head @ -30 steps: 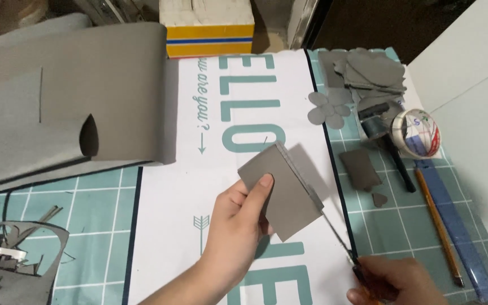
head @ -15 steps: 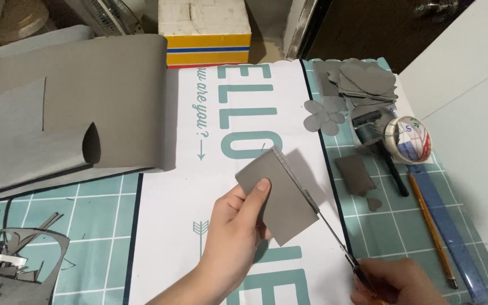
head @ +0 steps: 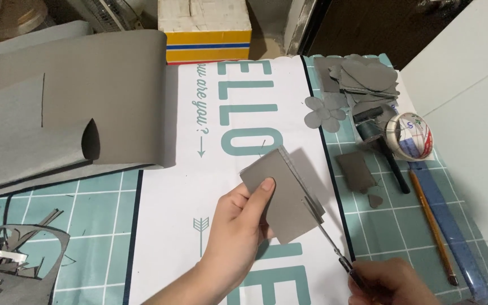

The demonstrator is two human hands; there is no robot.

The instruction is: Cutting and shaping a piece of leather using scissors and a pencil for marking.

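Note:
My left hand pinches a small folded piece of grey paper above the white printed sheet, thumb on its upper face. My right hand, at the bottom right edge of the view, grips a pair of scissors. The scissor blades sit at the lower right edge of the grey piece, cutting into it.
A large curled grey sheet lies at the left. Grey cut shapes, a flower cutout, a tape roll, a pencil and a blue ruler lie at the right on the teal cutting mat. Grey scraps sit bottom left. A box stands behind.
The scissors have slid further along the right edge of the grey piece. My left hand has shifted the piece slightly.

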